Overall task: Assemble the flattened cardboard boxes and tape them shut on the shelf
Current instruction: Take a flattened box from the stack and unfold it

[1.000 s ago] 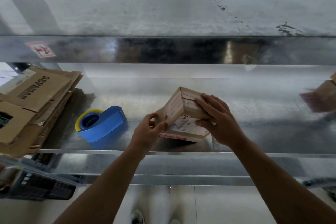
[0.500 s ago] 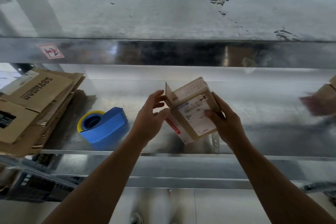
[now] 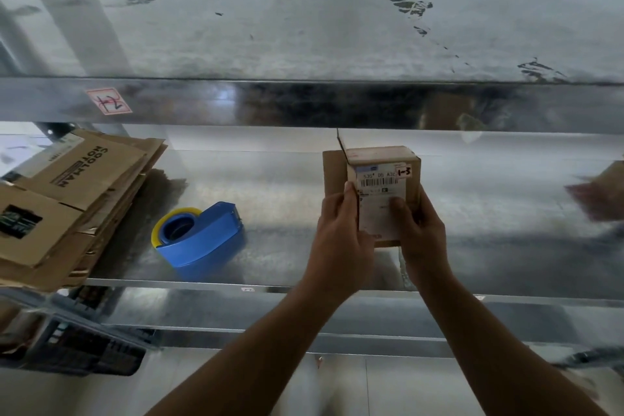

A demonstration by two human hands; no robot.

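we hold small box (image 3: 381, 192) over shelf (image 3: 304, 186) | left hand (image 3: 339, 240) grips left edge | right hand (image 3: 422, 233) grips right side | flap open

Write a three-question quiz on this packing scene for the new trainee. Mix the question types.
1. True or false: the blue tape dispenser lies on the shelf, left of the small box.
2. What holds the small box? A) nothing B) one hand C) two hands
3. Fill in: the stack of flattened cardboard sits at the shelf's ____ end.

Key: 1 true. 2 C: the left hand and the right hand both grip it. 3 left.
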